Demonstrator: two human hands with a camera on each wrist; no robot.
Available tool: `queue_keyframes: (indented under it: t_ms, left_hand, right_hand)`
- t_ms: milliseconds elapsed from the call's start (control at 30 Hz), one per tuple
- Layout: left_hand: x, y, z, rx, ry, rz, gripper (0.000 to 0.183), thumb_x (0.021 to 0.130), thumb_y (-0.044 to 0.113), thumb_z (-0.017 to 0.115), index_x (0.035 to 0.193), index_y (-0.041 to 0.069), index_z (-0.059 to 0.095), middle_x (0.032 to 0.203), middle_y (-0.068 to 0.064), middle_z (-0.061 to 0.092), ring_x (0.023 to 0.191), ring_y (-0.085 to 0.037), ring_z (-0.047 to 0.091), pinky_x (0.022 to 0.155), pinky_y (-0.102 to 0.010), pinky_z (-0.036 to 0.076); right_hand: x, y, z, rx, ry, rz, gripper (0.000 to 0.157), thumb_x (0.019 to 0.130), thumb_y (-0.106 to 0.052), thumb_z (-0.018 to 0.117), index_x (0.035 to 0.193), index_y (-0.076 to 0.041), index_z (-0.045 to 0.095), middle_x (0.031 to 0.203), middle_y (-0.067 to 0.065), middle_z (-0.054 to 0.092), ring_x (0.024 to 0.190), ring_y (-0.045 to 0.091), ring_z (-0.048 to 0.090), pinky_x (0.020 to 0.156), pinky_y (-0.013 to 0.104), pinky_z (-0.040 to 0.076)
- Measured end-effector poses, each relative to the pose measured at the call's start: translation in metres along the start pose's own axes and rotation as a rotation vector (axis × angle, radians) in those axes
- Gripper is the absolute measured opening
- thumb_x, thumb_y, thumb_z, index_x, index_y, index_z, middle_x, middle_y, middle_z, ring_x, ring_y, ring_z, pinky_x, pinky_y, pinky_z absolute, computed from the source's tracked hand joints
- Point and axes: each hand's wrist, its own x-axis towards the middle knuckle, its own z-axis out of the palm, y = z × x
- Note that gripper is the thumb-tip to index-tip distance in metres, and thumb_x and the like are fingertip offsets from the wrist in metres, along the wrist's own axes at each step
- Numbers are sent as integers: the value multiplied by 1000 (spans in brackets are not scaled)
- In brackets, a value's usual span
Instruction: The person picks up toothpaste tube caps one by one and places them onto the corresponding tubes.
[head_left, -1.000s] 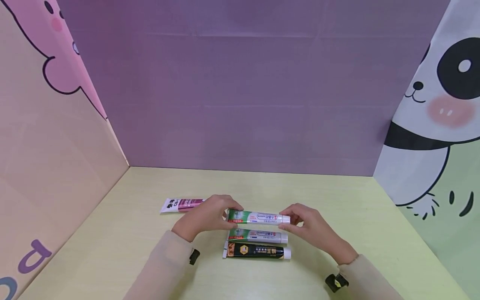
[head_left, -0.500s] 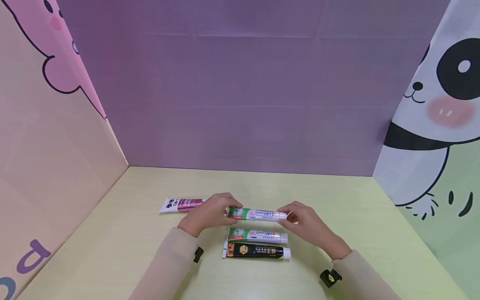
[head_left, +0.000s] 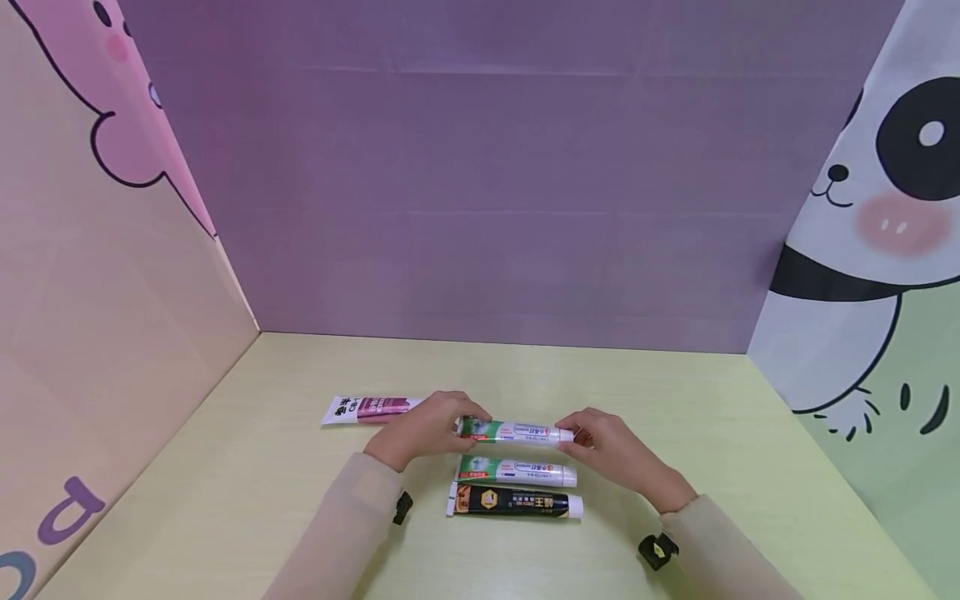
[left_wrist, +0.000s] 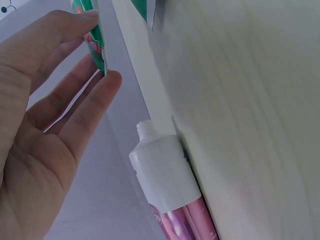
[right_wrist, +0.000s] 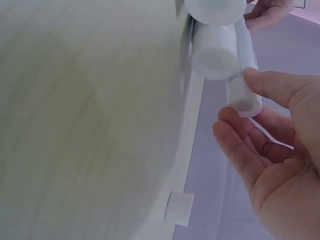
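Both sleeves [head_left: 337, 527] are beige; a black block [head_left: 402, 507] sits by the left cuff [head_left: 381, 473], a yellow-marked black one [head_left: 654, 552] by the right.

Pink tube [head_left: 371, 410] partly behind left hand [head_left: 429, 428]

I count two hands [head_left: 431, 427] and two green-and-white tubes [head_left: 517, 432]: one in the fingers [head_left: 468, 407], one just this side. Then one black tube [head_left: 517, 502] nearer still, plus one pink-and-white tube [head_left: 375, 409] left of the fingers.

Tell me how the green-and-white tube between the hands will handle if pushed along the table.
Likely reluctant to roll: the green-and-white tube has a flattened tail at the left hand, despite its round white cap. Probably fairly stiff, since it spans straight to the right hand without visible sag.
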Motion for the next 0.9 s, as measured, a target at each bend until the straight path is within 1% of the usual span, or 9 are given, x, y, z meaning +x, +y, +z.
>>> queue_keyframes:
  t_ms: [300,500,733,900]
  left_hand:
    - [4,-3,2,-45,-62,-28,27,88,7,76,116,5,74,111,-7,69,95,-17,61,77,-26,54]
    - [4,-4,4,-48,-77,-52,27,89,7,76,116,5,74,113,-8,69,98,-18,61,81,-28,53]
    - [5,-7,7,-27,-84,-75,25,90,10,75,116,7,75,116,-7,69,102,-17,61,88,-33,52]
    - [6,-7,8,-33,-100,-81,25,91,10,75,116,8,75,116,-6,69,99,-17,61,86,-32,52]
  right_hand:
    - [2,5,3,15,-44,24,17,91,-4,71,108,0,70,95,0,65,79,11,60,67,25,52]
    - [4,5,4,1,-65,24,16,91,-4,71,107,1,70,96,1,66,77,10,59,66,25,51]
    - [7,4,7,-28,-86,56,15,91,-6,72,106,-1,71,93,-2,66,75,11,56,65,25,49]
    - [6,6,8,-34,-98,63,16,91,-8,73,105,-2,71,91,-4,65,73,10,53,63,25,46]
